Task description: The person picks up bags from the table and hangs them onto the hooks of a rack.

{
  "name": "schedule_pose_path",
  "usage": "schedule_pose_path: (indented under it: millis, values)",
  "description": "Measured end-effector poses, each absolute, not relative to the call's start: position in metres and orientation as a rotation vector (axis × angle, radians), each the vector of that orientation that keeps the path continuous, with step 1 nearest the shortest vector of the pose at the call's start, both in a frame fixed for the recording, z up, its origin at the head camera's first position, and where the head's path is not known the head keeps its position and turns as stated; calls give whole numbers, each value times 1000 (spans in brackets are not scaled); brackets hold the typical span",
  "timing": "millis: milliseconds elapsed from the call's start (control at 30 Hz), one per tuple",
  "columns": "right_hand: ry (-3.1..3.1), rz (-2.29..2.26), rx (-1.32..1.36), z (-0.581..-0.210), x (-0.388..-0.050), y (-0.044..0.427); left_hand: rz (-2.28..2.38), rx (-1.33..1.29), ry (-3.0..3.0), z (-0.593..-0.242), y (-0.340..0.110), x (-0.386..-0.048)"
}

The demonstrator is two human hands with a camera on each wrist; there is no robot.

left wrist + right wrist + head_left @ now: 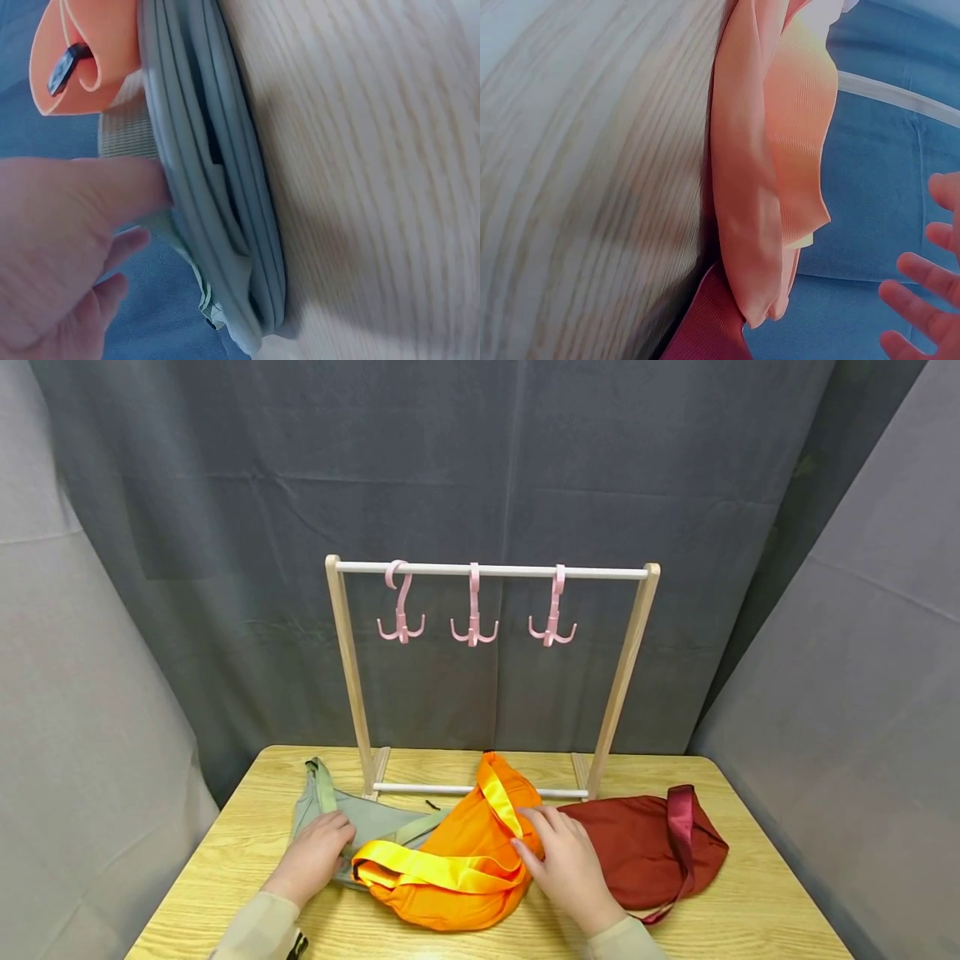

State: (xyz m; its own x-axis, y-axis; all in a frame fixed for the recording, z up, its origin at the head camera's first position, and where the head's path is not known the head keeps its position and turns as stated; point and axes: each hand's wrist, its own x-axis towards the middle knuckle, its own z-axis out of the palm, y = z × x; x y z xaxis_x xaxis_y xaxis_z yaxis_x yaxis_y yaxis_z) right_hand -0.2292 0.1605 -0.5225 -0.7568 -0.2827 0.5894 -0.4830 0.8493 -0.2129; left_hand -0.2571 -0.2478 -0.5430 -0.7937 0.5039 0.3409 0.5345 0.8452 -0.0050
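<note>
Three cloth sling bags lie side by side on the wooden table, overlapping. The grey-green bag [367, 818] is at the left, partly under the orange bag [465, 827] with its yellow-orange strap [427, 864]. To the right lies the dark red bag [630, 843] with a shiny wine-red strap [681, 827]. My left hand [318, 852] rests at the grey-green bag's left part; in the left wrist view its foremost digit touches the bag's edge, its tip hidden. Over the orange bag's right side my right hand [566, 860] hovers, fingers spread, apart from the cloth in the right wrist view.
Behind the bags stands a wooden rack [622, 685] with a white top rail [517, 571]. Pink hooks hang from it at left [403, 610], middle [474, 610] and right [553, 610]. Grey curtains enclose the table [750, 860] at the back and sides.
</note>
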Motion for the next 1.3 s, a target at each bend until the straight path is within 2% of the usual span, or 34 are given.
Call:
schedule_pose_path:
  millis: [733, 1300]
  values:
    - [-2480, 501, 625, -517, -231, 151, -222, -688, -2547, -527, -244, -261]
    - [-2496, 424, 733, -508, -239, 133, -309, -697, -2471, -492, -227, -253]
